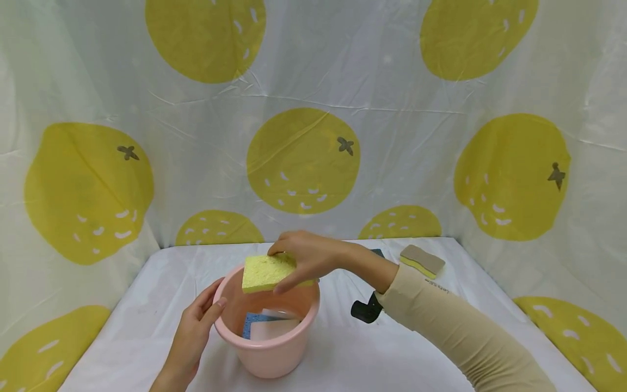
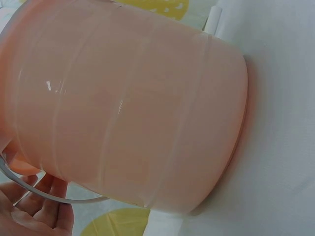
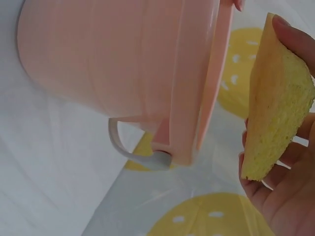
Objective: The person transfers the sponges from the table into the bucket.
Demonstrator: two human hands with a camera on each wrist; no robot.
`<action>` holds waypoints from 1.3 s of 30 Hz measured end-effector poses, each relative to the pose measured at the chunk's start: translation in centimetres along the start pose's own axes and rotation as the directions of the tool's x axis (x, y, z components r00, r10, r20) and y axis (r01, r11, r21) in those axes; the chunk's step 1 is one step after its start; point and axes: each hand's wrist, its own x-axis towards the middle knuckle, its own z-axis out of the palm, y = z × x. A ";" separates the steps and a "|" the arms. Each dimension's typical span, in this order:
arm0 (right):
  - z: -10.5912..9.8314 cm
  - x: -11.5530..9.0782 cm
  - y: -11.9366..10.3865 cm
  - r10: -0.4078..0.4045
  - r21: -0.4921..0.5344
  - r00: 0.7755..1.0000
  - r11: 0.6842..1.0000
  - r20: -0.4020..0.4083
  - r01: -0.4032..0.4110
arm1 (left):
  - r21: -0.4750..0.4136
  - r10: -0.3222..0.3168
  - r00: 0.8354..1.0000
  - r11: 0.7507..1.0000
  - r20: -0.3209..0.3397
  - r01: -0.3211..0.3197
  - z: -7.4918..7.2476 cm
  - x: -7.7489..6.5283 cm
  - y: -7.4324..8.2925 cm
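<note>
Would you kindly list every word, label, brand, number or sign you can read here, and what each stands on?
"Let's ...": small lettering on the beige right sleeve; this beginning is uncertain, the rest too small to read.
No readable text shows on the pink bucket or the held yellow sponge.

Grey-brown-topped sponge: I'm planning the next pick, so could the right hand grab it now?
Probably not yet: the right hand holds the yellow sponge, though nothing visible covers the grey-brown-topped sponge.
</note>
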 end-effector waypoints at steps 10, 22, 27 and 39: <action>1.2 0.9 -0.1 0.022 -0.028 1.000 0.999 0.005 -0.022 | -0.006 -0.019 1.000 1.000 -0.006 0.019 0.0 0.1 0.0; 1.9 1.0 -0.2 0.022 -0.059 1.000 0.998 0.002 -0.022 | -0.018 0.031 1.000 0.999 -0.002 -0.031 0.1 -0.1 -0.3; 1.6 0.5 0.2 0.042 -0.022 0.999 0.999 0.003 -0.042 | -0.024 0.060 0.998 0.998 -0.002 -0.060 0.0 -0.2 -0.5; 1.2 -1.0 1.2 0.055 -0.005 0.997 0.998 -0.049 -0.055 | -0.032 0.075 0.997 0.997 0.003 -0.075 0.0 -0.1 -0.4</action>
